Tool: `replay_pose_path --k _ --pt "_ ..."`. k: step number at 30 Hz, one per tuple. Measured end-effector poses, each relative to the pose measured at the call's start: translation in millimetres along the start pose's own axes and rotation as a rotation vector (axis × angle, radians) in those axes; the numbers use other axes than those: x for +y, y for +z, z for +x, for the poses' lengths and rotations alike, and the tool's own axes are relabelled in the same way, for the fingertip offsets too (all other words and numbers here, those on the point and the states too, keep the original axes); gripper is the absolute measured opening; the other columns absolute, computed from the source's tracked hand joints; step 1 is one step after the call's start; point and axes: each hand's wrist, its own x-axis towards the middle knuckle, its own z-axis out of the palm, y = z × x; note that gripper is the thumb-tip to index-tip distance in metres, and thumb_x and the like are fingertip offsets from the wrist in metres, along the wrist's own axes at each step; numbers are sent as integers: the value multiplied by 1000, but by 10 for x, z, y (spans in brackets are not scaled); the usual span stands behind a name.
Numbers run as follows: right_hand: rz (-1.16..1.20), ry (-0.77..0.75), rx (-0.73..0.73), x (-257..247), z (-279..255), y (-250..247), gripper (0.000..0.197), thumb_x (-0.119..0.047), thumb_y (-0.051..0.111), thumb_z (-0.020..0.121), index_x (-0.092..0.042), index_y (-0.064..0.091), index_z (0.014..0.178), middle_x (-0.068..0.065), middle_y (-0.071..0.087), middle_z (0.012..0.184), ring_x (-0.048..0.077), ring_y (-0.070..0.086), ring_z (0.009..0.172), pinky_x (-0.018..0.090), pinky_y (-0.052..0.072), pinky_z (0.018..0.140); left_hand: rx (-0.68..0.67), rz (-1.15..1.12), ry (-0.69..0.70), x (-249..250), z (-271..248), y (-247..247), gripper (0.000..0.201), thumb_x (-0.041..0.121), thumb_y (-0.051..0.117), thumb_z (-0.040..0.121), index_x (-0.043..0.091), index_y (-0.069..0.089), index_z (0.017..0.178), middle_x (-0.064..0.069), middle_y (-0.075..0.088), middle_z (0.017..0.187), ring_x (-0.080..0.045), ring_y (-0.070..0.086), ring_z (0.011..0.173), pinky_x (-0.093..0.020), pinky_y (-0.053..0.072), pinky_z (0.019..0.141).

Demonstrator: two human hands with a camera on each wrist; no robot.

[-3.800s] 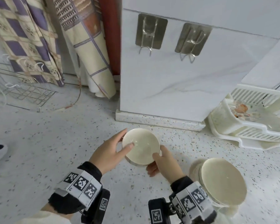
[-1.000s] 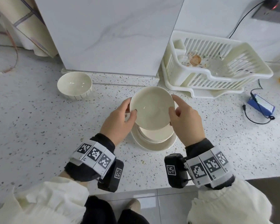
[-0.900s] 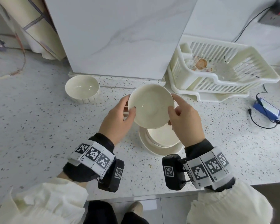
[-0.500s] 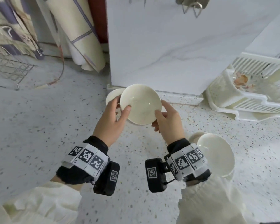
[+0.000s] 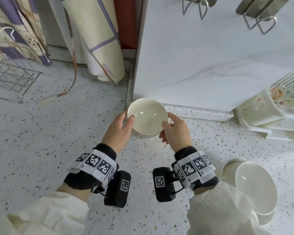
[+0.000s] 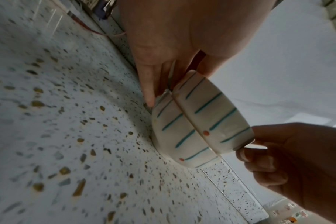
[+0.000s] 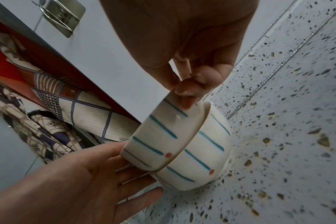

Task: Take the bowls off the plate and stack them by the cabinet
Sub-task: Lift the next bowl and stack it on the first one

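Observation:
Both hands hold a cream bowl [image 5: 147,116] with teal stripes by its rim. It sits slightly tilted inside a second striped bowl [image 5: 143,135] on the speckled counter at the corner of the white cabinet [image 5: 210,65]. My left hand [image 5: 128,120] has its thumb inside the rim and its fingers below it. My right hand [image 5: 165,128] pinches the opposite rim. The left wrist view shows the upper bowl [image 6: 217,118] nested in the lower bowl [image 6: 171,133]. The right wrist view shows the same upper bowl [image 7: 159,136] and lower bowl [image 7: 205,151]. Another bowl [image 5: 255,189] rests on the plate [image 5: 266,219] at the lower right.
A white plastic dish rack [image 5: 270,116] stands right of the cabinet. At the back left are a wire rack [image 5: 10,77], a rolled mat [image 5: 95,48] and a loose cord [image 5: 73,78]. Metal hooks [image 5: 195,7] hang on the cabinet face.
Both hands lifted the bowl off the plate stack, carried it left to the cabinet, and in the last half second lowered it into the bowl standing there.

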Motion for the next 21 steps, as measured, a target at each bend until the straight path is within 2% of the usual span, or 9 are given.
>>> replay_pose_path --k 4,7,11,13,15,17,21 --pt "-16 21 4 33 49 33 48 -10 40 85 -20 48 131 1 57 48 2 47 28 20 42 42 -38 -60 -35 -38 53 6 34 31 36 93 19 51 122 -4 59 120 -21 54 112 -45 46 99" --pt "-12 22 9 51 57 46 47 -11 40 86 -22 47 131 1 57 49 3 47 30 19 42 41 -45 -64 -43 -46 69 5 34 31 36 93 19 52 121 -2 59 115 -22 55 112 -47 46 99" --pt "8 22 10 59 53 51 46 -12 41 86 -22 48 130 2 57 49 7 48 33 19 43 39 -48 -48 -33 -40 71 4 36 32 36 93 20 50 124 -7 59 122 -23 55 112 -47 46 99" --pt "30 34 -8 58 43 40 43 -14 41 87 -22 48 129 2 58 51 8 48 34 18 44 36 -43 -30 -23 -32 62 7 36 30 35 94 18 50 124 -8 59 123 -22 55 111 -43 46 98" --pt "55 48 -47 52 19 9 41 -17 40 89 -19 48 130 3 58 54 12 49 39 19 45 37 -37 28 -11 -15 43 7 36 29 35 94 16 49 125 -8 56 126 -19 53 109 -32 44 94" --pt "63 53 -82 44 -28 -56 40 -19 39 91 -17 45 131 3 58 59 14 50 43 21 45 41 -11 93 6 15 9 7 41 29 37 94 13 43 130 -8 49 134 -17 49 115 -26 38 89" --pt "16 -31 -101 88 -242 -340 38 -17 41 91 -16 45 129 2 61 67 14 54 50 26 49 54 119 212 122 163 -154 28 46 26 41 92 14 34 136 -7 37 141 -16 43 124 -24 34 91"
